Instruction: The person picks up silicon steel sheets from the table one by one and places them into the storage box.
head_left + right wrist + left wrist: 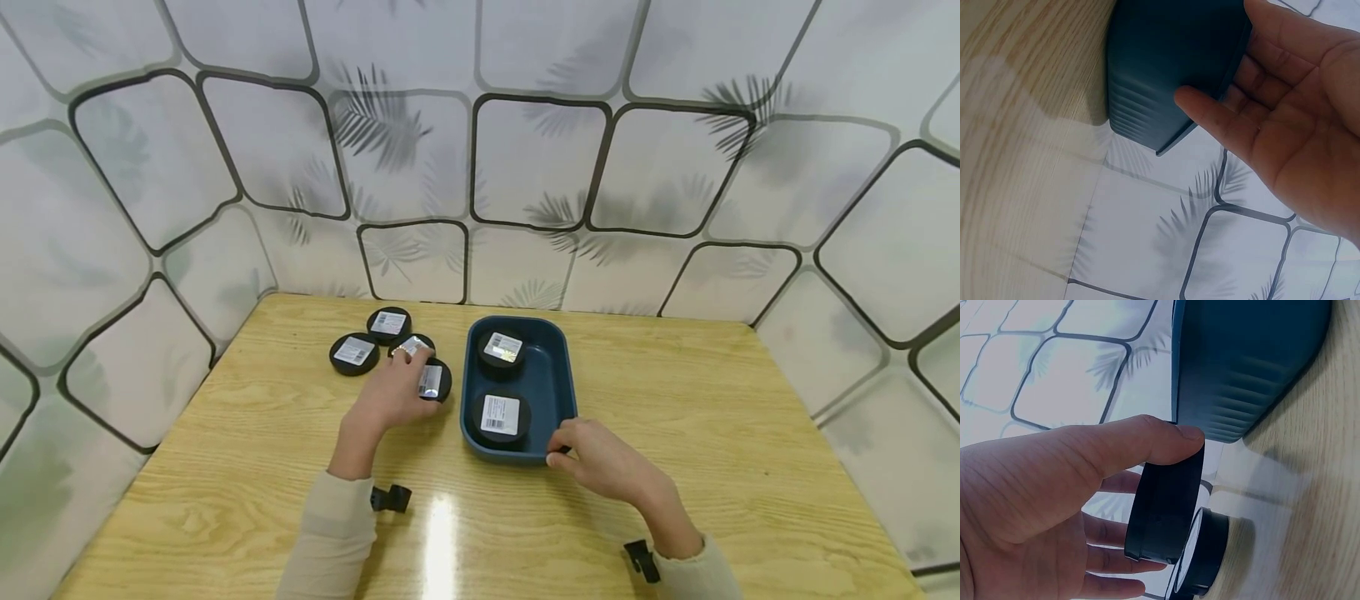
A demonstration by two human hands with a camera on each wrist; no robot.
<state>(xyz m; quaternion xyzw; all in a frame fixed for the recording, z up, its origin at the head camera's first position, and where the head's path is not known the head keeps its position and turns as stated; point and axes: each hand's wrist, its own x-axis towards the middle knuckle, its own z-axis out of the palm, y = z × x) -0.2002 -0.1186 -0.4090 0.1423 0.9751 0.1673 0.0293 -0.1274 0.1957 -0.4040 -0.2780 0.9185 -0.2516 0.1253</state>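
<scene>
My left hand grips a flat, round black container with a white label. The left wrist view shows the thumb on the near side of this container and fingers behind it. Close beside it lie more such containers: one partly behind the fingers, one at the back and one at the left. In the dark blue tray sit two labelled black containers, one at the back and another in front. My right hand pinches the tray's front right corner.
Everything stands on a light wooden table. A patterned fabric wall borders the table at the back and sides. Black straps with small mounts sit at both wrists, the left mount and the right mount.
</scene>
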